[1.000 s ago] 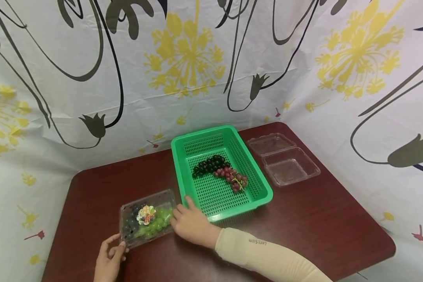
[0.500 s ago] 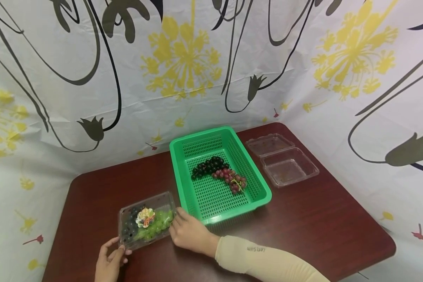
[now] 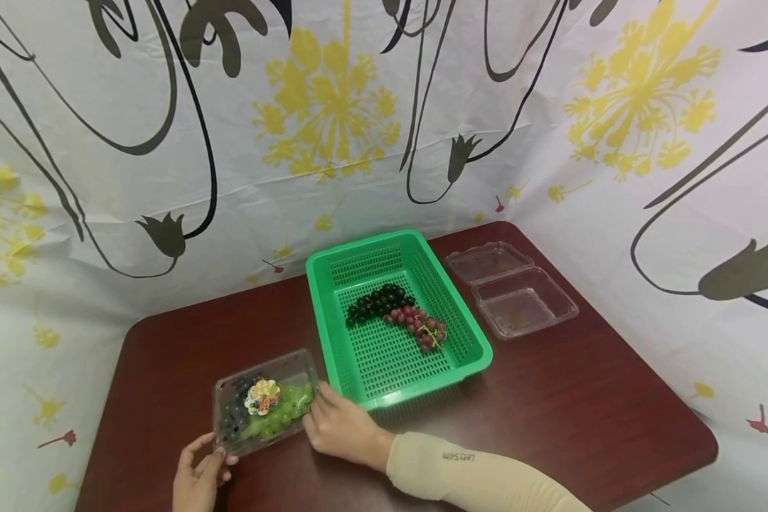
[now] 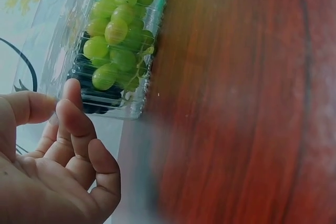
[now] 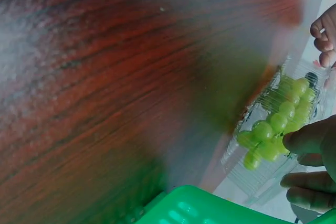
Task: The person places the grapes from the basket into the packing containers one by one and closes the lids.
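A clear plastic clamshell container (image 3: 294, 368) lies on the table at the lower left, its lid down. Through it show green grapes (image 3: 288, 402) and dark grapes (image 3: 235, 412), and a flower-shaped sticker (image 3: 262, 397) is on top. My left hand (image 3: 198, 473) pinches the near left corner between thumb and fingers. At the opposite, right end, my right hand (image 3: 342, 427) grips the edge with bent fingers, beside the basket's near corner. The left wrist view shows the left thumb (image 4: 34, 107) and fingertips meeting at the container's corner.
Right of the container stands a green plastic basket (image 3: 393, 395) holding black grapes (image 3: 380, 304) and red grapes (image 3: 416, 326). An open clear clamshell (image 3: 525, 306) lies at the table's far right. A patterned cloth (image 3: 371, 107) hangs behind the brown table (image 3: 550, 412).
The right hand's raised finger has come down from beside the basket rim onto the container's edge. The left hand keeps its hold at the corner. The head view has shifted slightly.
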The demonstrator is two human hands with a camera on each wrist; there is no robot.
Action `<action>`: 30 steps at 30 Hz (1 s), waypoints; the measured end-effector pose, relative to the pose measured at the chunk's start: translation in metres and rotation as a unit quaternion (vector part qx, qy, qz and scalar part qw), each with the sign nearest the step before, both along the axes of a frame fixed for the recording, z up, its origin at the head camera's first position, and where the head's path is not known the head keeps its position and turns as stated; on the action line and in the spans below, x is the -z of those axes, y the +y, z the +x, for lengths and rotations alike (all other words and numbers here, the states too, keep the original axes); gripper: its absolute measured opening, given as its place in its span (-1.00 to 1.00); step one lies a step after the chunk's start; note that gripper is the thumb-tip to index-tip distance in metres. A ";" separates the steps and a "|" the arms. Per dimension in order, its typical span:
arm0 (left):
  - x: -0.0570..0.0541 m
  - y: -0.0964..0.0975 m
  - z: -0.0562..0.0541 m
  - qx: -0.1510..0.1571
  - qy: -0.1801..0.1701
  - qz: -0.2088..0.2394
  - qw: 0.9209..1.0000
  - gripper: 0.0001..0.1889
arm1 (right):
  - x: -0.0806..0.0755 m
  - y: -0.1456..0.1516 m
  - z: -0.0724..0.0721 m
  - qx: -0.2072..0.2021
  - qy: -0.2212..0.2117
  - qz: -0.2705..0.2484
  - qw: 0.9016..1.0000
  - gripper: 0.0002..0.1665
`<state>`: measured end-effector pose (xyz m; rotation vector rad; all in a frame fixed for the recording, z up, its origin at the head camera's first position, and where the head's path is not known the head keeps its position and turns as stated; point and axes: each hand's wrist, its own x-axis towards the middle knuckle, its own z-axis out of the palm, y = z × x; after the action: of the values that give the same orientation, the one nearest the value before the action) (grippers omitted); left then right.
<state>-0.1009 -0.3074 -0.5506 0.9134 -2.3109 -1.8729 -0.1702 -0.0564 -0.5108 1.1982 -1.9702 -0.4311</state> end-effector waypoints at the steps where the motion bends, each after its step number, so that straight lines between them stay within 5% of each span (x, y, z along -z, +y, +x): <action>1: 0.000 0.000 0.000 -0.001 0.001 -0.002 1.000 -0.70 | -0.004 0.000 0.001 0.001 0.004 0.002 1.000 -0.63; 4: -0.001 0.002 -0.001 -0.005 -0.002 -0.011 1.000 -0.71 | -0.009 0.000 0.003 0.002 0.012 0.004 1.000 -0.71; 12: -0.002 0.004 -0.001 -0.011 -0.001 -0.030 0.999 -0.73 | 0.021 -0.009 -0.002 0.015 0.002 0.013 1.000 -0.50; 17: -0.003 0.005 -0.001 -0.015 0.005 -0.018 1.000 -0.73 | 0.027 -0.011 0.000 0.026 -0.011 0.019 0.999 -0.58; 24: -0.005 0.006 -0.001 -0.002 0.000 -0.042 0.999 -0.73 | 0.017 -0.009 0.001 0.015 -0.008 0.009 1.000 -0.44; 30: -0.003 0.004 -0.001 0.002 0.015 -0.013 1.000 -0.74 | 0.001 -0.005 0.004 0.014 0.000 0.005 1.000 -0.61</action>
<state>-0.1024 -0.3037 -0.5472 0.8721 -2.3149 -1.8397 -0.1662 -0.0614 -0.5115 1.1777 -1.9891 -0.4574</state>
